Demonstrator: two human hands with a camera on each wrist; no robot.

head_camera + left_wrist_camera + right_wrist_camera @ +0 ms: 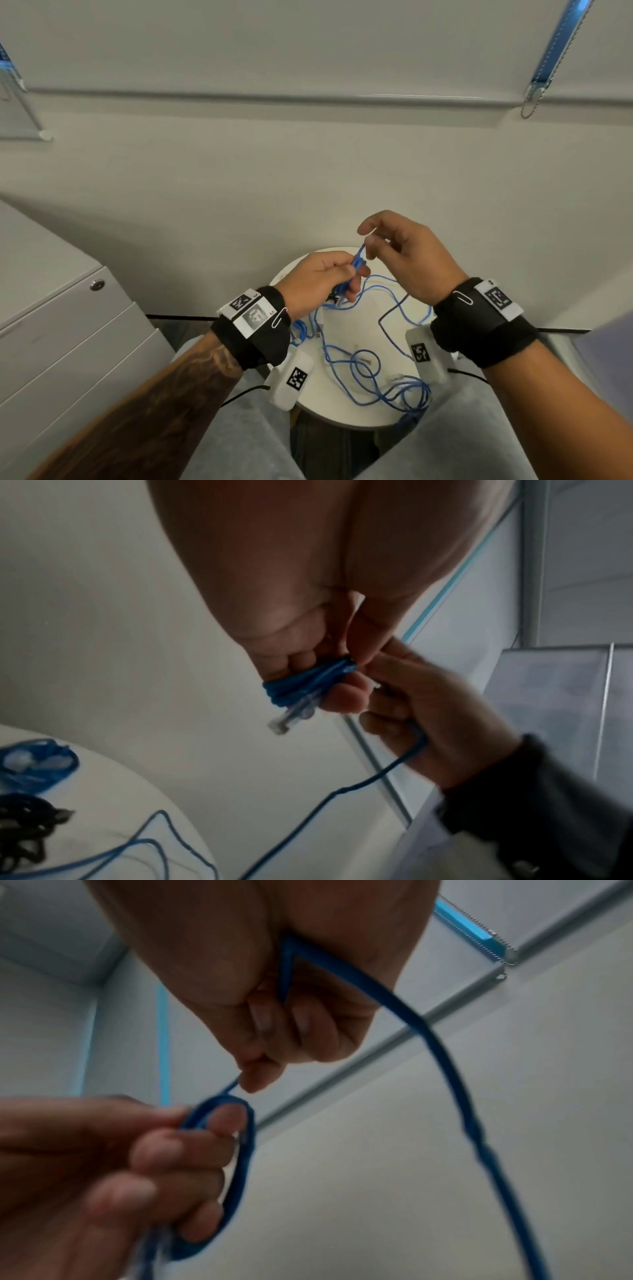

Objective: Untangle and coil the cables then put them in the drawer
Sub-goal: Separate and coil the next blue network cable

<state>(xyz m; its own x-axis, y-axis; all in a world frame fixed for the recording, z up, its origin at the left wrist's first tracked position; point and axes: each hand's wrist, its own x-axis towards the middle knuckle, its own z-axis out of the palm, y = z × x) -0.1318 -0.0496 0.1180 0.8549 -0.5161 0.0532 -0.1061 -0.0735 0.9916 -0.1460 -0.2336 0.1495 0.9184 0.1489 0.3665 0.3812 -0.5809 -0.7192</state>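
Note:
Above a small round white table, my left hand grips a small coil of blue cable wound round its fingers; a clear plug sticks out below the coil. My right hand pinches the same blue cable's strand just above the coil, with the strand running through its palm and hanging down. The rest of the blue cable lies in loose tangled loops on the table, crossed by a thin black cable.
A finished blue coil and a black bundle lie on the table's left part. A grey drawer cabinet with a lock stands at the left, its drawers closed. My knees flank the table. A white wall is close behind.

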